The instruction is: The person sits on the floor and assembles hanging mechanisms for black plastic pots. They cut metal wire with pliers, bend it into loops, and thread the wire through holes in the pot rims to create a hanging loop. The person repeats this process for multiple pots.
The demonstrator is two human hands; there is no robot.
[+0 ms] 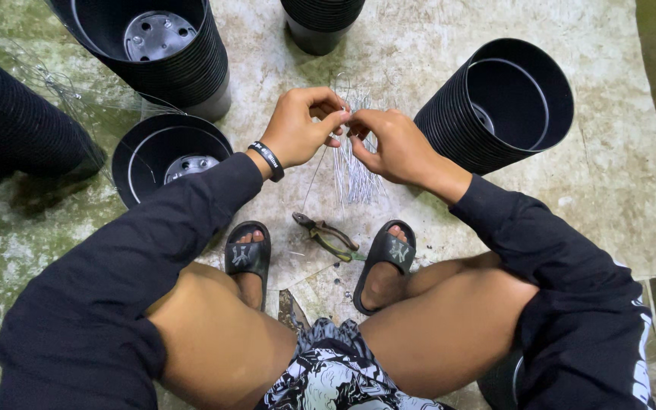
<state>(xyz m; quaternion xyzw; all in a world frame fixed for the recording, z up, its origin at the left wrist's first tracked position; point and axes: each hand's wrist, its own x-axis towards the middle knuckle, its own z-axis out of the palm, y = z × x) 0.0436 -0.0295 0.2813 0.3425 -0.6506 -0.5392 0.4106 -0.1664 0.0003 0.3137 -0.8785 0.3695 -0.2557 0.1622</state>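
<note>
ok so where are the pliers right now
In the head view the pliers lie on the floor between the person's two sandalled feet, below the wire bundle that the left hand and right hand hold.

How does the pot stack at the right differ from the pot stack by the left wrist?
The right pot stack lies tilted on its side, mouth toward the camera; the left pot stack stands upright. The left one's grey holed bottom shows fully; the right one's shows only as a sliver. Both are black, round, nested plastic pots on the stained floor.
</note>
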